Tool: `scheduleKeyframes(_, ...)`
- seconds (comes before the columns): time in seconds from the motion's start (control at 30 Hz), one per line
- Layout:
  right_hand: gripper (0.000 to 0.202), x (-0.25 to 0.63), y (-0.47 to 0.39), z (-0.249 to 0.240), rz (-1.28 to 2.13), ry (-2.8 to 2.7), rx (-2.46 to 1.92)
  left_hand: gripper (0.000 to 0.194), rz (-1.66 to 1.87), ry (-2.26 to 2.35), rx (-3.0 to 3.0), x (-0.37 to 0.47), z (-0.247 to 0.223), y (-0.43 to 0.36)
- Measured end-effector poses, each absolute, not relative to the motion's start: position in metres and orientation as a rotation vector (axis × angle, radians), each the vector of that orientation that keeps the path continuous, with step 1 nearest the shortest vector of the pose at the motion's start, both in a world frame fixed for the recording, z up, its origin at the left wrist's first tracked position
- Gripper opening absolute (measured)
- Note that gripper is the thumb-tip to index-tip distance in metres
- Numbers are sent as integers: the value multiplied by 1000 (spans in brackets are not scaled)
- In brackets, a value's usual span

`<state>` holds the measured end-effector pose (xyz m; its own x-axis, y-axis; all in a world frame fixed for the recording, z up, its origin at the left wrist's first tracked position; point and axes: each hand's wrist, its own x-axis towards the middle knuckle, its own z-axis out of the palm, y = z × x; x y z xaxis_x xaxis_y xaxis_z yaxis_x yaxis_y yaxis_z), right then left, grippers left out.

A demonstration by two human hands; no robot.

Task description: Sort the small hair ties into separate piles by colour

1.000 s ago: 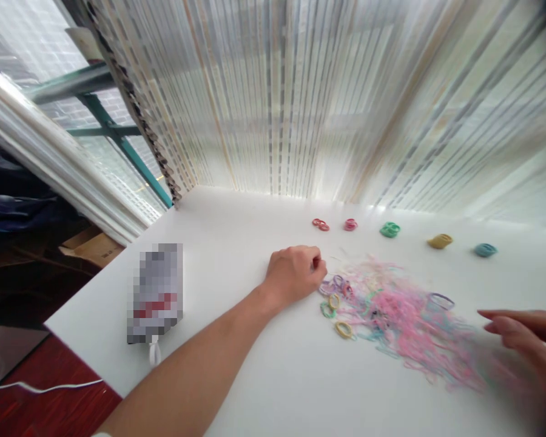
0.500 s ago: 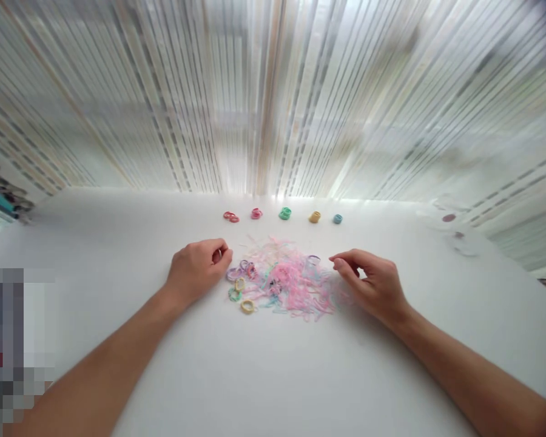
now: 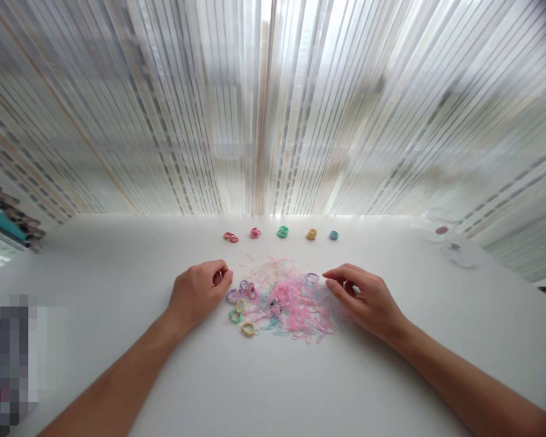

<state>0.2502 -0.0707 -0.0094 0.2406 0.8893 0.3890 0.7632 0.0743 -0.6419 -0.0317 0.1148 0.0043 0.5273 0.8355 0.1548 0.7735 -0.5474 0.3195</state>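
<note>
A loose pile of pink, pale blue and cream elastic bands [image 3: 295, 303] lies mid-table. My left hand [image 3: 200, 288] rests left of it, thumb and forefinger curled together; what they hold, if anything, is hidden. Near that hand lie a purple hair tie [image 3: 235, 295], a green hair tie [image 3: 235, 316] and yellow ones, one of them a yellow hair tie [image 3: 249, 329]. My right hand [image 3: 364, 297] is at the pile's right edge, forefinger and thumb slightly apart with nothing visible between them. Just left of its fingertips sits a purple-and-white hair tie [image 3: 312, 278].
Along the back of the white table [image 3: 273, 388] stand small groups: red bands [image 3: 230, 237], pink bands [image 3: 255, 233], green bands [image 3: 283, 232], yellow bands [image 3: 312, 234] and blue bands [image 3: 333, 235]. Clear plastic pieces [image 3: 459, 255] lie at the far right. Striped curtains [image 3: 264, 121] hang behind.
The camera view has tilted up, so the table sits lower in the picture. My right hand has shifted slightly left, nearer the purple-and-white hair tie. My left hand keeps its curled pose.
</note>
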Motion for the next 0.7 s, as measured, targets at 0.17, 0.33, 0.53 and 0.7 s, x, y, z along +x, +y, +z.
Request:
scheduleKeyframes(0.17, 17, 250, -70, -10, 209, -1538, -1714, 29, 418, 1371, 2551, -32, 5, 115)
scheduleKeyframes(0.33, 16, 250, -69, -10, 211, -1533, -1711, 31, 376, 1389, 2554, -31, 7, 115)
scheduleKeyframes(0.53, 15, 251, -68, -10, 193, -1541, -1707, 32, 366, 1390, 2556, -31, 8, 115)
scheduleKeyframes(0.7, 14, 251, -69, -10, 164, -1509, -1715, 31, 362, 1400, 2574, -30, 9, 115)
